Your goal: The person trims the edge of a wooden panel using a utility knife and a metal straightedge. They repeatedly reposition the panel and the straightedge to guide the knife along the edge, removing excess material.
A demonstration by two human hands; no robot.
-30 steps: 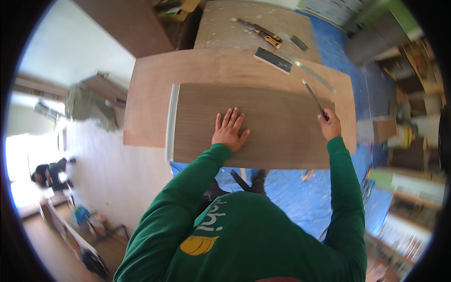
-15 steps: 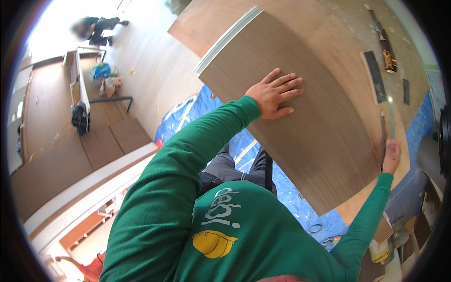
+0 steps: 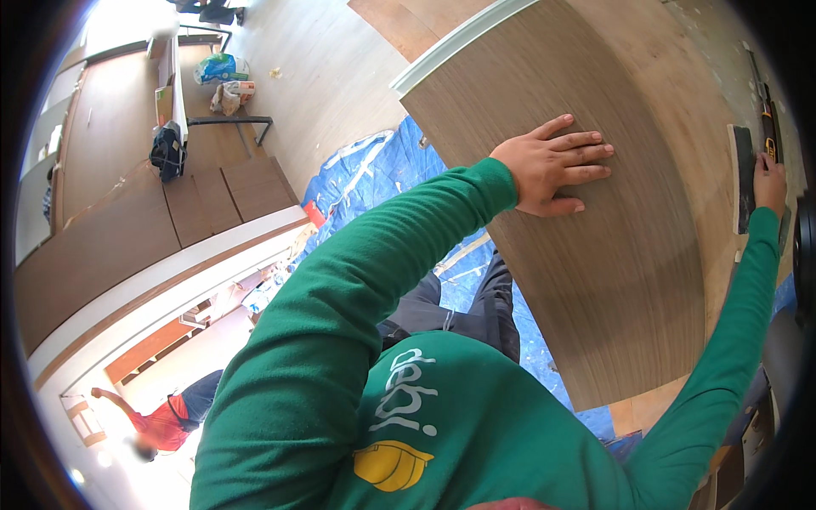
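My left hand (image 3: pixel 557 167) lies flat with fingers spread on a wood-grain panel (image 3: pixel 612 280), which has a pale strip (image 3: pixel 459 47) along its far-left edge. On the right, my right hand (image 3: pixel 770 184) is at the lower end of a long slim tool (image 3: pixel 769 119) with a black and yellow handle. Its fingers look closed on the handle's end, though they are small and partly hidden. Beside that hand lies a flat dark strip with a light edge (image 3: pixel 742 174).
Plywood (image 3: pixel 629 76) lies under the panel. Blue sheeting (image 3: pixel 348 170) covers floor around my legs. At left stand brown cabinet panels (image 3: pixel 93 246), a metal frame (image 3: pixel 229 121), a dark bag (image 3: pixel 167 151) and plastic packs (image 3: pixel 223 70). A person in red (image 3: pixel 166 421) is at lower left, another far off.
My right hand has moved forward, away from me, from beside a thin stick and a strip to the tool's handle. My left hand stays flat on the panel. The view has shifted.
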